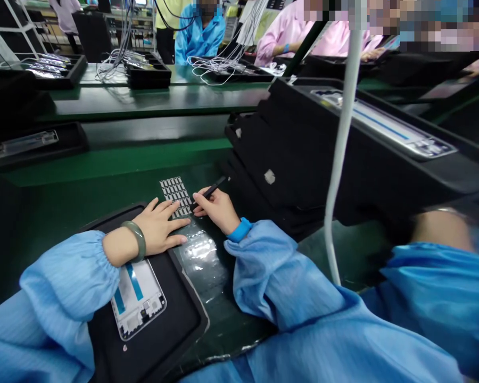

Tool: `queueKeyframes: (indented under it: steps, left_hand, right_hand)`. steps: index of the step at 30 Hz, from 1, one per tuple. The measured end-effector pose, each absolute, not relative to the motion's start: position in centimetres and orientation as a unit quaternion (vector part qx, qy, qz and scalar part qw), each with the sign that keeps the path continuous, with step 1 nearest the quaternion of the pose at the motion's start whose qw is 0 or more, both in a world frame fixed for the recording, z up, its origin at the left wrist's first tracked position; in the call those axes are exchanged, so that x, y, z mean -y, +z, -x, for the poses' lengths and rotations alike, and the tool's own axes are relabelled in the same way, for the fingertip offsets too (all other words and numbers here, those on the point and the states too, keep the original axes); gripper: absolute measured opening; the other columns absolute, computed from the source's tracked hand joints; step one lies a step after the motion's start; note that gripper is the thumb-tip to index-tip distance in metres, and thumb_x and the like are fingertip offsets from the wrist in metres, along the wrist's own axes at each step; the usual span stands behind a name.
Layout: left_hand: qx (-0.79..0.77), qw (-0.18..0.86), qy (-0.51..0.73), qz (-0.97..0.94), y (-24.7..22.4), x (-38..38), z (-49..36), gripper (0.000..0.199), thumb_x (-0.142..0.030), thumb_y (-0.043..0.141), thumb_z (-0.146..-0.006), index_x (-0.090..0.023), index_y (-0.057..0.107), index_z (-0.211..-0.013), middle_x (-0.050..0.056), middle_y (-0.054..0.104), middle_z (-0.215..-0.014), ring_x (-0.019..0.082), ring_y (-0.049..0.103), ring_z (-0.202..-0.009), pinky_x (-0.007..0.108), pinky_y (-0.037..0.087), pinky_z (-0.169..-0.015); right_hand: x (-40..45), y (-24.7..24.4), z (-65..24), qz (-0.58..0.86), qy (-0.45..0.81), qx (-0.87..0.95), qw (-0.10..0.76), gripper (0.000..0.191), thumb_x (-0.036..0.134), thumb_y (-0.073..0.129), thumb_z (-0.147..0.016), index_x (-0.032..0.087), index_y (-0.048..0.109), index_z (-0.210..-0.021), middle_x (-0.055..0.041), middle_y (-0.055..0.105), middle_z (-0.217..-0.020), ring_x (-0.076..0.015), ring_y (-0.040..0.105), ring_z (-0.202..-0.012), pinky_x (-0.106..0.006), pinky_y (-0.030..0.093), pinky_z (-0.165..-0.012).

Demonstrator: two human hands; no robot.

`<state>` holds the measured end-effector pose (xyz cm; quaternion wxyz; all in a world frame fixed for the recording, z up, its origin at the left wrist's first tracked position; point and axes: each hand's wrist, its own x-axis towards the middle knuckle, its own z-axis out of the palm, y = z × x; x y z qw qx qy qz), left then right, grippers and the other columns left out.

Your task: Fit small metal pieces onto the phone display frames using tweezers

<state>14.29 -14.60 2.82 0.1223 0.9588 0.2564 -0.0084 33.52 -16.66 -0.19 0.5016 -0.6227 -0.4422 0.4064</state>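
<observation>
Fingers spread, my left hand (158,227) rests over the lower left of a sheet of small grey stickers (176,187) on the green bench. My right hand (216,206) pinches black tweezers (214,187), whose lower end reaches the sheet's right edge; the tips are hard to make out. Below my left wrist, a phone frame (139,303) with two blue strips lies in a black tray (183,319), partly hidden by my sleeve. Whether a sticker is in the tweezers I cannot tell.
Stacked black trays (287,159) stand at the right, the top one bearing a phone frame (407,130). A white cable (343,117) hangs in front of them. Another person's sleeve (443,287) is close on the right. A black tray (69,139) sits at the far left.
</observation>
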Motion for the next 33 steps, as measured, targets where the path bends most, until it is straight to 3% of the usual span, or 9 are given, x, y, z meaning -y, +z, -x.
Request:
queueKeyframes:
  steps: [9, 22, 28, 33]
  left_hand:
    - [-0.25, 0.111, 0.013, -0.962, 2.4, 14.9, -14.1, 0.049, -0.055, 0.033, -0.086, -0.031, 0.047, -0.127, 0.012, 0.037, -0.141, 0.032, 0.03, -0.13, 0.055, 0.018, -0.105]
    - [-0.252, 0.167, 0.074, -0.95, 2.0, 14.7, -13.9, 0.042, -0.052, 0.046, -0.082, -0.03, 0.056, -0.117, 0.01, 0.043, -0.136, 0.031, 0.035, -0.127, 0.056, 0.019, -0.105]
    - [-0.326, 0.208, 0.19, -0.903, 4.9, 15.3, -12.1, 0.036, -0.045, 0.044, -0.085, -0.019, 0.057, -0.106, 0.012, 0.052, -0.119, 0.022, 0.047, -0.113, 0.042, 0.038, -0.097]
    - [-0.447, 0.388, 0.33, -0.735, 7.4, 16.7, -9.6, 0.023, -0.042, 0.052, -0.078, -0.02, 0.06, -0.08, 0.005, 0.06, -0.094, 0.018, 0.058, -0.089, 0.034, 0.048, -0.081]
  right_hand:
    - [16.8, -0.2, -32.3, 0.605, 0.437, 0.459, 0.481, 0.032, 0.042, 0.064, -0.07, 0.014, 0.055, -0.082, 0.001, 0.059, -0.062, -0.0115, 0.063, -0.053, -0.022, 0.056, -0.047]
    - [16.4, 1.6, -31.8, 0.555, 0.556, 0.322, 0.529, 0.015, 0.02, 0.063, -0.073, 0.013, 0.055, -0.083, 0.0015, 0.062, -0.062, -0.0047, 0.058, -0.046, -0.014, 0.052, -0.046]
    - [17.1, 4.5, -30.1, 0.456, 0.601, 0.308, 0.58, 0.023, 0.028, 0.069, -0.069, 0.015, 0.056, -0.083, 0.0026, 0.064, -0.066, -0.0023, 0.055, -0.045, -0.011, 0.05, -0.046]
    - [17.6, 6.7, -26.3, 0.409, 0.615, 0.36, 0.57, 0.024, 0.031, 0.066, -0.072, 0.015, 0.055, -0.087, 0.0014, 0.065, -0.069, -0.0038, 0.058, -0.048, -0.014, 0.052, -0.047]
